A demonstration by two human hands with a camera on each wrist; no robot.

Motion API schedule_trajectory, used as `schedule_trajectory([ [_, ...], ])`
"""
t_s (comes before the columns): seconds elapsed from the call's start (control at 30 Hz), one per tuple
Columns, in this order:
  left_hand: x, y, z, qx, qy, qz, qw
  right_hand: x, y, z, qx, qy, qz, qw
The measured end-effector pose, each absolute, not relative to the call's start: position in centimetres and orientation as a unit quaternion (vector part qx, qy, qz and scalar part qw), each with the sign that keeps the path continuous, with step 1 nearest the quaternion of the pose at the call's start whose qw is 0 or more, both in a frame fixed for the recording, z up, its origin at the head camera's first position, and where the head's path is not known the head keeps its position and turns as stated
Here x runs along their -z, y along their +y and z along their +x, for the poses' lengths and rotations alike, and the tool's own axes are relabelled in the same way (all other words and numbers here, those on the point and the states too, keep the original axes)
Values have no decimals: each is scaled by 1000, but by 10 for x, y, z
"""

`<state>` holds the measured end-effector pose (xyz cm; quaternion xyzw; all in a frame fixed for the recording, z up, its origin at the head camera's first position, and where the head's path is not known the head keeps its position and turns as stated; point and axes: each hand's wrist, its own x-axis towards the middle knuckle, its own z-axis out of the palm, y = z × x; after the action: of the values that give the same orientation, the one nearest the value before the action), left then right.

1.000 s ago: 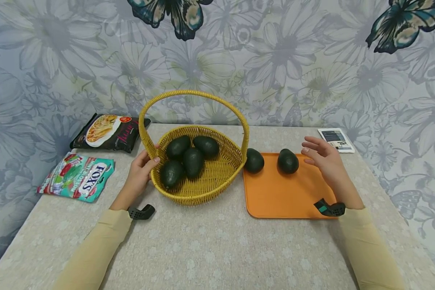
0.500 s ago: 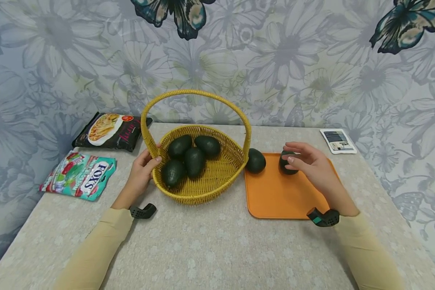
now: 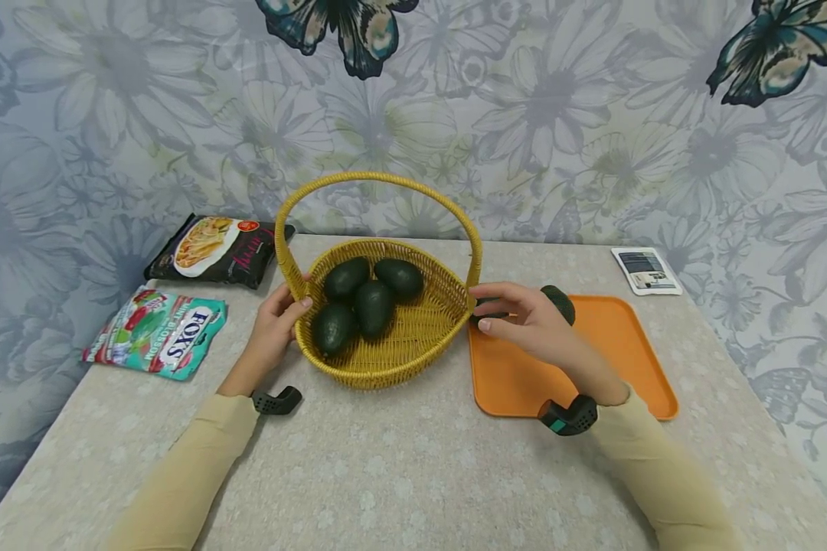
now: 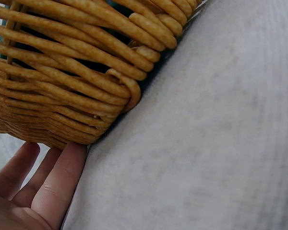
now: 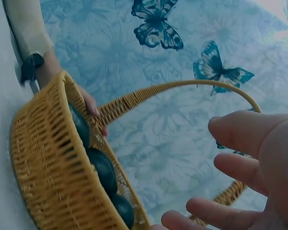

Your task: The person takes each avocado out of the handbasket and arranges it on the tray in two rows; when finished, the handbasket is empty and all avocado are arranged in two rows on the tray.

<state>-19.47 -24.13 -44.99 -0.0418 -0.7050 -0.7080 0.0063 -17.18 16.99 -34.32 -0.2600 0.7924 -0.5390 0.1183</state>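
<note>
Both hands are busy near the yellow basket [image 3: 386,337]. The left hand [image 3: 273,325] grips the basket's left edge, with the thumb on the rim by the foot of the tall handle [image 3: 379,184]; from the left wrist view the fingers [image 4: 36,184] lie under the woven side, on the table. The right hand [image 3: 524,321] hangs over the left end of the orange tray [image 3: 620,360], just beside the right side of the basket. Its fingers are loosely bent over a dark green avocado [image 3: 485,310] that is mostly hidden under them, and I cannot tell if they really hold it or just touch it. A second avocado [image 3: 560,302] peeks out behind that hand, on the tray. Four more avocados [image 3: 365,295] lie close together inside the basket. The basket and the tray sit side by side on a pale table [image 3: 413,474]. To the left lie a green candy bag [image 3: 158,333] and, behind it, a black noodle packet [image 3: 217,249]. A small white card [image 3: 646,269] lies at the far right, beyond the tray. The wall [image 3: 524,115] behind has big flowers and butterflies.
</note>
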Motion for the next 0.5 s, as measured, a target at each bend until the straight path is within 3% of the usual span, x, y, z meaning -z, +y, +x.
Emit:
schedule_trajectory([
  [0.5, 450, -240, -194, 698, -715, -35, 8, 350, 106, -192, 471, 802, -318, 187],
])
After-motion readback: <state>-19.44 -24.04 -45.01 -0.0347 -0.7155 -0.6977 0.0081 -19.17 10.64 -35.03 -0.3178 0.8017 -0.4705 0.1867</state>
